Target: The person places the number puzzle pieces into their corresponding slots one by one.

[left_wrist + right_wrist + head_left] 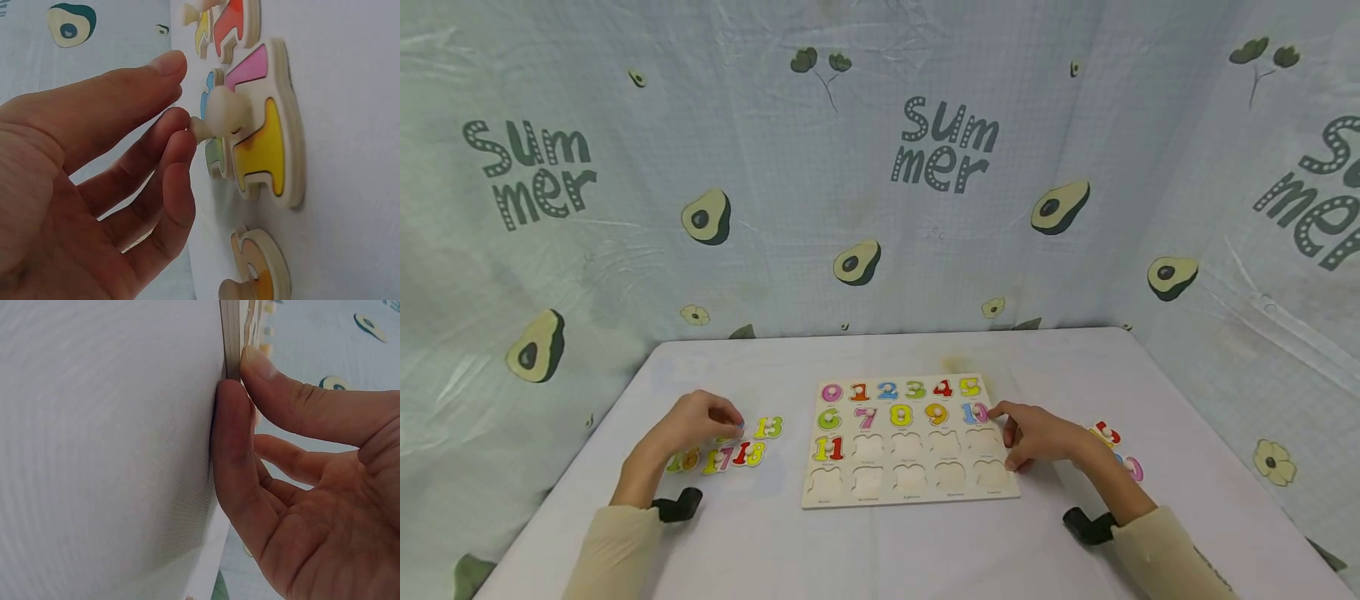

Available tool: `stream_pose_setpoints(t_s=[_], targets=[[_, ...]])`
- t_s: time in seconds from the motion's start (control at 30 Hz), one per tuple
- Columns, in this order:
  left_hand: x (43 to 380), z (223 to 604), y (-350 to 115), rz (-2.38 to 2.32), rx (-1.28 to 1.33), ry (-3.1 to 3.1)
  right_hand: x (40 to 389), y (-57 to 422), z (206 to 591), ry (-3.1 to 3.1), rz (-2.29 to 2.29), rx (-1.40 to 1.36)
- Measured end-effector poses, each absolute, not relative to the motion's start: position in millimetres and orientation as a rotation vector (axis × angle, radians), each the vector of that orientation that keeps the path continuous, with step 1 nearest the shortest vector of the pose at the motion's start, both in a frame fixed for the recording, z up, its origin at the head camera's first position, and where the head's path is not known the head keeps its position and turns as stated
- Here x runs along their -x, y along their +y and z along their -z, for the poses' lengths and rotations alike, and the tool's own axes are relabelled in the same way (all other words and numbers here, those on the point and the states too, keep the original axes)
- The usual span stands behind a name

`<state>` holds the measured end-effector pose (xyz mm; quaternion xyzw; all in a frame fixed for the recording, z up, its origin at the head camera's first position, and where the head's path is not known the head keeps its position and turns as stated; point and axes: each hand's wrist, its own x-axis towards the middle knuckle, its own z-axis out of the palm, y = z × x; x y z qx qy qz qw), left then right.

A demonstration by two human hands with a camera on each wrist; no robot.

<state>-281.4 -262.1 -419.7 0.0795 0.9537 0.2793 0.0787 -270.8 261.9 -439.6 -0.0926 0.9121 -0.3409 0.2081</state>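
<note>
Puzzle board (pixel 847 479) is laid flat, taken as dial centre; 0 to 11 are seated, lower recesses unfilled. Its 3 o'clock edge is held by the right hand (pixel 1039 432), rim pinched between thumb and finger, probably so sliding is prevented. At 9 o'clock the left hand (pixel 692 422) is held over loose pieces: fingers loosely bent, thumb kept apart, fingertips right by a wooden knob (pixel 199 129); whether it is touched cannot be told. Pieces are laid knob-up, likely for easy lifting. The 13 piece (pixel 768 427) is set nearest the board; from it, the 18 piece (pixel 748 453) and 17 piece (pixel 718 459) are placed toward 7-8 o'clock. More pieces are seen at 3 o'clock, partly covered by the right forearm (pixel 1105 475). Table (pixel 910 550) is white; a yellowish stain (pixel 955 364) is seen at 1 o'clock. Avocado-and-"summer" printed sheeting (pixel 925 292) is hung at 10, 12 and 2.
</note>
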Motion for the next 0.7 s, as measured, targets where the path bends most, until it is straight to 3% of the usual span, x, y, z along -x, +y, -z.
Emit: stream_pose_setpoints(t_s=[0.7], targets=[[281.5,426.9,-266.9,-0.812,-0.095,2.886,270.3,262.0,436.8,2.535,0.941,0.279]])
